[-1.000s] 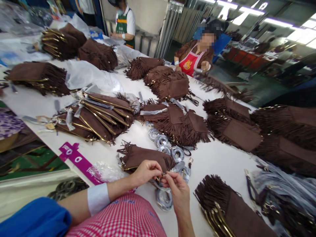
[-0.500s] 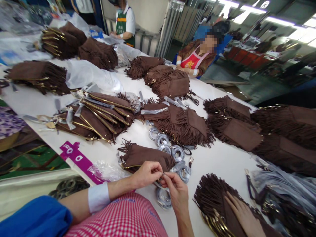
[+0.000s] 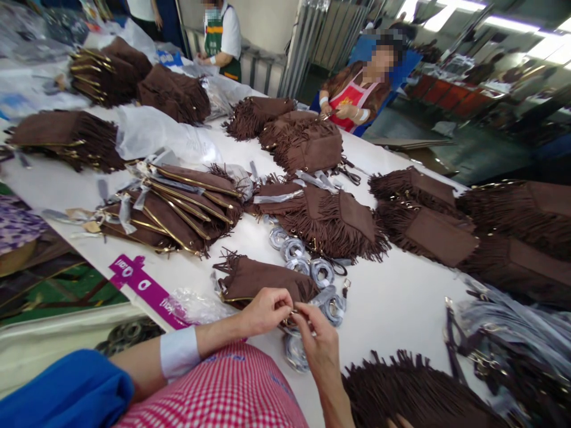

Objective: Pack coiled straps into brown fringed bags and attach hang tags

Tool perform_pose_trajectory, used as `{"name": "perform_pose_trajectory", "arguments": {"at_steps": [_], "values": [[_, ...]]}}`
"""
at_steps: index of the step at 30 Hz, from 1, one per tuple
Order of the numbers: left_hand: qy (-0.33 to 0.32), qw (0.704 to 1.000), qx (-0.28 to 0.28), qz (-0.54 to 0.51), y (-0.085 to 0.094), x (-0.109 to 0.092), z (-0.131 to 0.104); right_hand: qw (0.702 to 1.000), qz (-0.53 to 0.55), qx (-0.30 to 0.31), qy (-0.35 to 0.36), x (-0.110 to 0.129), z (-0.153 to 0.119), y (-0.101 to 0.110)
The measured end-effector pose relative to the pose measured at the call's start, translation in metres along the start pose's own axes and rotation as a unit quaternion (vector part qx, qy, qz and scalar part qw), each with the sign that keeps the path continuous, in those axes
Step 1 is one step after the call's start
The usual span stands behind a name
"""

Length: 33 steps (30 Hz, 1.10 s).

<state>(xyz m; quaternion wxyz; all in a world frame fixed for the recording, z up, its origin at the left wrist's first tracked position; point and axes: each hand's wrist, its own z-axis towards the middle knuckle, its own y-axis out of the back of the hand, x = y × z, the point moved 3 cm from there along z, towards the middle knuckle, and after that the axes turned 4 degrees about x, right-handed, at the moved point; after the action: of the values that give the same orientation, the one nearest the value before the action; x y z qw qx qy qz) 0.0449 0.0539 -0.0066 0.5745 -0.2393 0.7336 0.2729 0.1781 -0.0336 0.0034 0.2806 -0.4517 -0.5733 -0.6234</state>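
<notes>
Just past the checked apron [image 3: 218, 392], the left hand [image 3: 265, 312] and right hand [image 3: 319, 337] meet, their fingers pinched nearly closed on a small shiny bit [image 3: 293, 312] too tiny to name. They seem to be working on that bit, and the next move likely calls for a steady, gentle pinch. Beyond them, a brown bag [image 3: 263, 278] lies on the desk [image 3: 370, 303] beside wrapped coils [image 3: 322, 273].

Factory workshop: aproned co-workers [image 3: 350, 100], heaps of brown fringed bags [image 3: 317, 150]
</notes>
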Motion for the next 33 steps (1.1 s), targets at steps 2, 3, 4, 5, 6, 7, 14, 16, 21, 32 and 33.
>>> {"name": "perform_pose_trajectory", "arguments": {"at_steps": [2,3,4,5,6,7,14,16,21,32,33], "values": [[0.012,0.999,0.009,-0.049,0.002,0.002,0.002,0.999,-0.031,-0.02,0.025,-0.008,-0.004,0.003],[0.021,0.997,0.012,-0.076,0.003,0.002,0.003,0.998,-0.046,-0.014,0.032,-0.013,-0.005,0.002],[0.031,0.994,0.015,-0.105,0.004,0.002,0.004,0.998,-0.06,0.003,0.036,-0.017,-0.006,0.0],[0.042,0.99,0.017,-0.133,0.005,0.001,0.006,0.996,-0.071,0.021,0.04,-0.02,-0.007,-0.004],[0.051,0.986,0.02,-0.157,0.006,0.0,0.007,0.996,-0.076,0.031,0.044,-0.023,-0.008,-0.009],[0.058,0.983,0.024,-0.175,0.007,-0.002,0.007,0.996,-0.078,0.024,0.047,-0.024,-0.01,-0.013],[0.085,0.964,0.016,-0.25,0.01,-0.008,0.008,0.989,-0.043,-0.142,-0.01,-0.04,-0.03,-0.032],[0.074,0.969,0.042,-0.233,0.002,-0.008,0.005,0.996,0.012,-0.079,-0.049,-0.05,-0.026,-0.042],[-0.055,0.988,0.131,-0.052,-0.006,-0.01,-0.006,0.984,0.14,-0.021,-0.106,-0.07,0.001,-0.061],[0.022,0.884,0.052,0.463,0.051,0.086,0.002,0.885,0.373,-0.076,-0.268,-0.09,-0.019,-0.02],[0.012,0.886,0.037,0.461,0.05,0.081,0.007,0.859,0.419,-0.068,-0.285,-0.087,-0.022,-0.02]]}}
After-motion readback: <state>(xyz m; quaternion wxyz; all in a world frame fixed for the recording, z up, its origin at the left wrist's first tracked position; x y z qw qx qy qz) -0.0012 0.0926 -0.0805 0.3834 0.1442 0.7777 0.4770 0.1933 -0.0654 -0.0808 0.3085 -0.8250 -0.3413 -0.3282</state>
